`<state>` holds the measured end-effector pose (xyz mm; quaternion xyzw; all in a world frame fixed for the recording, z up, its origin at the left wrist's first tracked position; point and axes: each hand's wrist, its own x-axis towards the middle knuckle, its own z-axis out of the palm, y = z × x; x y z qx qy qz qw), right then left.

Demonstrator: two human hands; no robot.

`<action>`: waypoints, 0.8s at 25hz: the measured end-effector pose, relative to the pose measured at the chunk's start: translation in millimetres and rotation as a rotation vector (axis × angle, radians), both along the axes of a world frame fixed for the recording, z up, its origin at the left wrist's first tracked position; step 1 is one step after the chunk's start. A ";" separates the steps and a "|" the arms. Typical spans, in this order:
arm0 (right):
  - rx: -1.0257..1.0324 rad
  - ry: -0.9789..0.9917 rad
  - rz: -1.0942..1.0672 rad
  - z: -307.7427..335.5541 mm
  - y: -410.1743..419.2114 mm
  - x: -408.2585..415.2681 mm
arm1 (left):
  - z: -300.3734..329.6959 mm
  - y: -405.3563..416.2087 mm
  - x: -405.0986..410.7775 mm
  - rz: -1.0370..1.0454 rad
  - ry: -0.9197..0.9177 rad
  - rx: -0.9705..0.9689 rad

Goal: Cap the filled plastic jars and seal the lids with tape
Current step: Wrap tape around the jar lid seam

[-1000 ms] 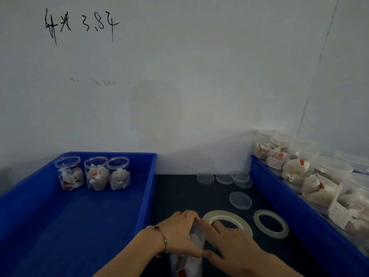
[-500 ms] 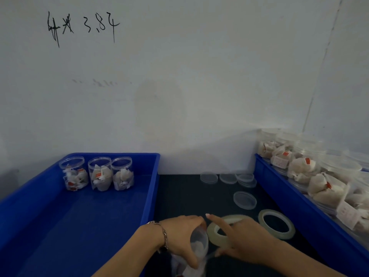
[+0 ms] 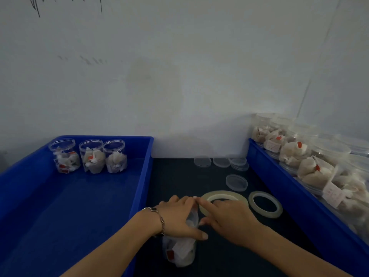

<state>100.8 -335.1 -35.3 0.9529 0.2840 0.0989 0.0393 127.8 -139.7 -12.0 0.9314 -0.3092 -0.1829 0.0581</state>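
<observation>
Right hand [image 3: 227,218] back beside jar [image 3: 180,252], left hand [image 3: 179,218] gripping lid [image 3: 192,217]

No text is legible. Black handwritten strokes [image 3: 67,5] on the wall, far above the hands, are cut off. Label print on the sachets [image 3: 332,193], right of the hands, is unreadable.

Wall [image 3: 179,76]: pale, matt white; faint smudges and a darker blotch near the middle.
Markings [image 3: 38,9]: black handwritten strokes at top left, cut off by the frame edge.
Corner [image 3: 311,76]: vertical seam at right, running up from behind the right-hand bin.
Work surface [image 3: 175,176]: dark, finely textured, meeting the wall at the back.
Light: dim, even, cool; soft shadow along the wall base.
</observation>
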 end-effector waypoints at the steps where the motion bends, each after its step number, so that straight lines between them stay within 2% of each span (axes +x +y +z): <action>1: 0.000 -0.017 -0.017 -4.0 1.3 -1.2 | -2.7 -1.8 -1.0 0.007 -0.034 0.004; 4: -0.001 -0.027 -0.041 -10.4 3.0 -5.6 | -7.7 -5.0 -4.4 0.023 -0.122 -0.010; 13: 0.067 0.005 -0.040 -6.5 6.9 -18.8 | -4.2 -3.8 -7.9 0.104 -0.109 0.011; 20: 0.116 -0.015 -0.131 -18.1 13.1 -22.2 | -5.6 -4.2 -7.0 0.104 -0.213 0.015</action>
